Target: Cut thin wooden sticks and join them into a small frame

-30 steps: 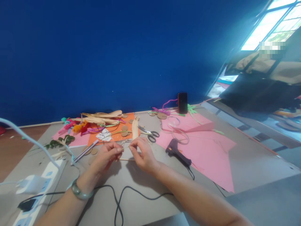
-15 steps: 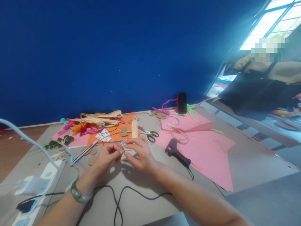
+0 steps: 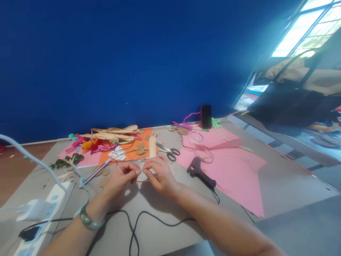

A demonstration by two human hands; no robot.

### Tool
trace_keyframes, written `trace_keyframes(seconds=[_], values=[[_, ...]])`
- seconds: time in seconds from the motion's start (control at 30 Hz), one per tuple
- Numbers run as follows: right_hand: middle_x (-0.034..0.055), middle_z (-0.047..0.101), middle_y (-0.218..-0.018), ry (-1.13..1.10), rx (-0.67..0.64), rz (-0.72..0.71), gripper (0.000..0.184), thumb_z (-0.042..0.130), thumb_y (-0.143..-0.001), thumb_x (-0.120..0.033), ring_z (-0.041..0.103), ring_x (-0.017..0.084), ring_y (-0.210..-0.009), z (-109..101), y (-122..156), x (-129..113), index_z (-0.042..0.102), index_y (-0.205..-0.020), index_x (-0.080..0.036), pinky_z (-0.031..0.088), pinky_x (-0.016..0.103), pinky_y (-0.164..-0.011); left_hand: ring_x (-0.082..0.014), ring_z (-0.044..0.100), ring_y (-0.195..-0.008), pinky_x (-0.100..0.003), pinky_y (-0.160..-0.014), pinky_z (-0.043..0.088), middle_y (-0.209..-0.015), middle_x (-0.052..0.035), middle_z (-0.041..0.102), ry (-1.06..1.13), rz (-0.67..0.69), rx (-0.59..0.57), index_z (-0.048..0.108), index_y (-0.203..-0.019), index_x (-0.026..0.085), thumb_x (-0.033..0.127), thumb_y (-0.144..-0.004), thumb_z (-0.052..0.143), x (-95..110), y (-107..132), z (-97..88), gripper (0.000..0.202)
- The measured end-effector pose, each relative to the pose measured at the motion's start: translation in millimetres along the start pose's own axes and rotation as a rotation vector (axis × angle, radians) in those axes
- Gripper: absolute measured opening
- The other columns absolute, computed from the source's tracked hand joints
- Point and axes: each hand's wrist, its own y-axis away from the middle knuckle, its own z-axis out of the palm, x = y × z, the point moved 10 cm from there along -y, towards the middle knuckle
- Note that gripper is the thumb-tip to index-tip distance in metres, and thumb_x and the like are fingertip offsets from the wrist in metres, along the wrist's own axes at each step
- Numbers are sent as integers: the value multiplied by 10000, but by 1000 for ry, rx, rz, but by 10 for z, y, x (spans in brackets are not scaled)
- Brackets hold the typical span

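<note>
Over the middle of the table, my left hand (image 3: pixel 123 176) is closed, its thumb and forefinger pinched on something too small to make out. My right hand (image 3: pixel 161 176) faces it with bent fingers, the thumb and forefinger brought together, and whatever they hold is hidden. The two sets of fingertips almost meet. Just beyond the right hand stands a strip of pale dried husk (image 3: pixel 152 145). Black-handled scissors (image 3: pixel 173 154) lie behind that hand, and a black glue gun (image 3: pixel 199 172) rests to its right. A striped pen (image 3: pixel 96 172) lies left of the left hand.
Pink paper (image 3: pixel 237 177) spreads at right. An orange sheet (image 3: pixel 147 133) bears wooden discs and husks. A phone (image 3: pixel 206 116) leans at the blue wall (image 3: pixel 149 64). A power strip (image 3: pixel 50 209) sits at left; a black cable (image 3: pixel 160 218) crosses in front. Another person (image 3: pixel 290 96) is at right.
My right hand has shifted slightly and its fingers have drawn closer together, opening a small gap from the left fingertips. The left hand stays nearly in place.
</note>
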Motion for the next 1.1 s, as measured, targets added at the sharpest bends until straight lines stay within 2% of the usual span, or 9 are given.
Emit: trace_keyframes(seconds=[0.23,0.57,0.63,0.73,0.9,1.1], values=[[33,689,-829,-12,25,-12,34,591,-834,-237,612,178,-812,-22,-14,11,601,-836,-204,338,381,-833,-69,395,-488,-209,-469,296,-581,23,517,53,13,-7,593,-613,149,250,-714,696,-2,-24,-33,177],[22,685,-783,-25,33,-9,98,549,-858,-190,610,151,-752,-29,-27,46,595,-771,-187,333,357,-812,-69,445,-491,-198,-471,338,-625,16,559,90,-47,12,581,-646,150,248,-713,690,-70,-40,-83,162],[28,687,-790,-16,29,-21,97,543,-863,-190,608,154,-756,-17,-22,38,597,-782,-186,332,358,-807,-84,477,-512,-201,-482,359,-617,10,570,52,-83,48,618,-732,155,294,-739,667,-93,-35,-109,148],[39,689,-809,15,11,-39,101,535,-871,-201,600,164,-775,13,-12,25,603,-797,-189,331,362,-795,-94,487,-511,-207,-484,375,-595,8,573,-74,-72,75,660,-848,143,345,-723,683,-36,-32,-118,239],[30,677,-772,61,-16,-63,116,525,-881,-208,577,160,-746,49,3,9,602,-798,-187,321,360,-788,-86,448,-476,-201,-458,355,-527,21,532,-271,-14,27,661,-730,128,369,-706,692,63,-31,-64,244],[24,670,-781,76,-9,-65,119,527,-875,-197,578,152,-754,39,0,27,598,-780,-181,314,350,-797,-75,406,-447,-197,-433,320,-519,30,497,-308,-22,-32,605,-692,136,426,-774,606,-30,-35,-42,302]])
